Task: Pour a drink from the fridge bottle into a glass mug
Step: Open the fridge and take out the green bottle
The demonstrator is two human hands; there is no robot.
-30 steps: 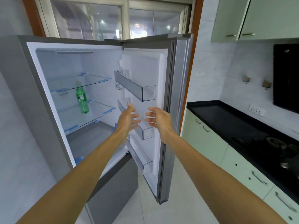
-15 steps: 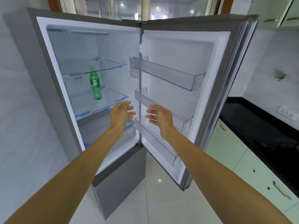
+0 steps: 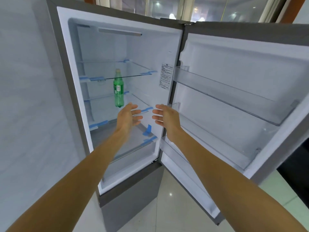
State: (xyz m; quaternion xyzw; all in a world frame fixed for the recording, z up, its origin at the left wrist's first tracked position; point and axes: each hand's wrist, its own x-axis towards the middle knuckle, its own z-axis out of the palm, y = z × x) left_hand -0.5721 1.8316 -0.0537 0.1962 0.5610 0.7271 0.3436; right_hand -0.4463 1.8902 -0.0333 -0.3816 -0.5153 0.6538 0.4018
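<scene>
A green plastic bottle [image 3: 118, 88] with a label stands upright on the middle glass shelf [image 3: 137, 101] inside the open fridge [image 3: 70, 81]. My left hand [image 3: 127, 117] is stretched out just below and to the right of the bottle, fingers apart, holding nothing. My right hand [image 3: 166, 117] is level with it, a palm's width to the right, also spread and holding nothing. Both hands are at the front of the fridge opening, apart from the bottle. No glass mug is in view.
The fridge door [image 3: 242, 97] stands swung open to the right, with transparent door racks [image 3: 225, 92] that hold nothing. An upper glass shelf [image 3: 127, 73] sits above the bottle. A pale wall is on the left, tiled floor [image 3: 167, 206] below, a dark counter edge [image 3: 299, 164] at far right.
The view has swung left and closer to the fridge, so the interior now faces me. Both hands have stayed spread and side by side and now reach nearer to the bottle's shelf.
</scene>
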